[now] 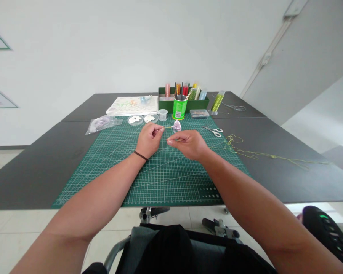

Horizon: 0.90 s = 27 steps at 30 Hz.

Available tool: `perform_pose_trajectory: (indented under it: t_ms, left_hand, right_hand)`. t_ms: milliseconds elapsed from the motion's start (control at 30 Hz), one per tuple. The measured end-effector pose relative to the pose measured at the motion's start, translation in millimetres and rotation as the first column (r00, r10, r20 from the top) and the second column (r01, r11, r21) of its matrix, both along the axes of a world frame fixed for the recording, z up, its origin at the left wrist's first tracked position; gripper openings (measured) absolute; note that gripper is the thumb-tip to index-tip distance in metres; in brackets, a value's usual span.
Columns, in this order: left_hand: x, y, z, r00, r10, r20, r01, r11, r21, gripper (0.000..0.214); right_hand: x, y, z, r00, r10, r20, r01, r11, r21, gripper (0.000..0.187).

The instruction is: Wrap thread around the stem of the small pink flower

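My left hand (150,139), with a dark band at its wrist, is closed in a pinch on the thin stem of a pale purple flower (177,126). The blossom points to the right, just beyond my right hand. My right hand (188,143) is closed too, thumb against fingertips, a little nearer to me than the stem. Whatever lies between those fingertips is too fine to make out. Both hands hover over a green cutting mat (165,179). White-handled scissors (214,131) rest on its right side, beside a tangle of yellow-green thread (246,152).
Behind my hands stand a green can (179,108) of sticks and a dark green box (162,93) of thread spools. A yellow-green spool (218,100), a clear flat case (199,113), two dishes of white pieces (135,120), a small tub (162,115) and a plastic bag (101,123) lie around.
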<state>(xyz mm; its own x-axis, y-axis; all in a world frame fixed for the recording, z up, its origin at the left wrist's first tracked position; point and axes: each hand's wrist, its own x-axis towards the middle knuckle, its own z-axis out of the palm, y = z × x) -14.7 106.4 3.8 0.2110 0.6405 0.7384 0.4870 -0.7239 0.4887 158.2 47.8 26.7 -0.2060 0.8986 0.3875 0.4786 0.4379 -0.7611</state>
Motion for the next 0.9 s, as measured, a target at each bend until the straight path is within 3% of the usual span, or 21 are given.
perform_pose_trajectory:
  t_ms: [300, 600, 900]
  left_hand:
    - [2.1, -0.2, -3.5, 0.971, -0.151, -0.183, 0.154, 0.988, 0.002, 0.009]
    - [2.7, -4.2, -2.8, 0.909, -0.289, -0.3, 0.28, 0.957, -0.074, 0.008]
    - [2.2, -8.3, -0.1, 0.859, -0.381, -0.343, 0.374, 0.923, -0.09, 0.01]
  right_hand:
    - [8.8, -2.4, 11.5, 0.975, -0.134, 0.176, 0.088, 0.966, 0.245, 0.026]
    - [18.7, 6.5, 9.4, 0.953, -0.256, 0.164, 0.202, 0.937, 0.286, 0.022]
    - [24.7, 16.8, 5.2, 0.952, -0.298, 0.073, 0.275, 0.935, 0.226, 0.02]
